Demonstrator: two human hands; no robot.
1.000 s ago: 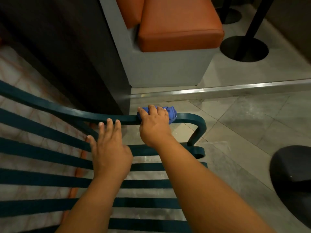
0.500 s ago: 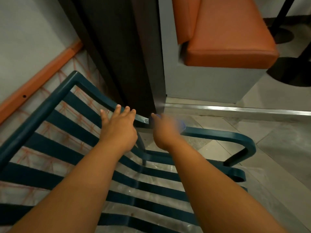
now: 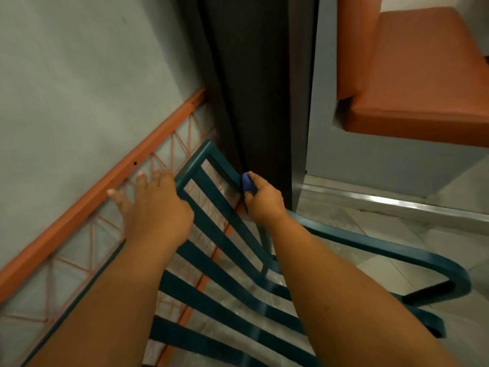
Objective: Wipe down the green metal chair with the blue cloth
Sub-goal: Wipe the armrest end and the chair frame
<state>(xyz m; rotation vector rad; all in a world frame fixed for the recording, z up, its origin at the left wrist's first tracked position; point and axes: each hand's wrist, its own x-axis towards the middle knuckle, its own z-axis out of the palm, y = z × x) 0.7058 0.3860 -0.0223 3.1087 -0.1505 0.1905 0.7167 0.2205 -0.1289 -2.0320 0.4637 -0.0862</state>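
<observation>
The right hand (image 3: 264, 200) is clenched around a small blue cloth (image 3: 248, 183), pressing it on the right rail of the dark green slatted metal chair (image 3: 219, 207), at two o'clock from the left hand (image 3: 156, 207), which rests spread-fingered, gripping nothing, on the chair's top corner.

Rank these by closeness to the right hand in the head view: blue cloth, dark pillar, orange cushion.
From the right hand:
1. blue cloth, clutched in its fingers against the chair frame.
2. dark pillar, just behind the hand.
3. orange cushion, far upper right.
</observation>
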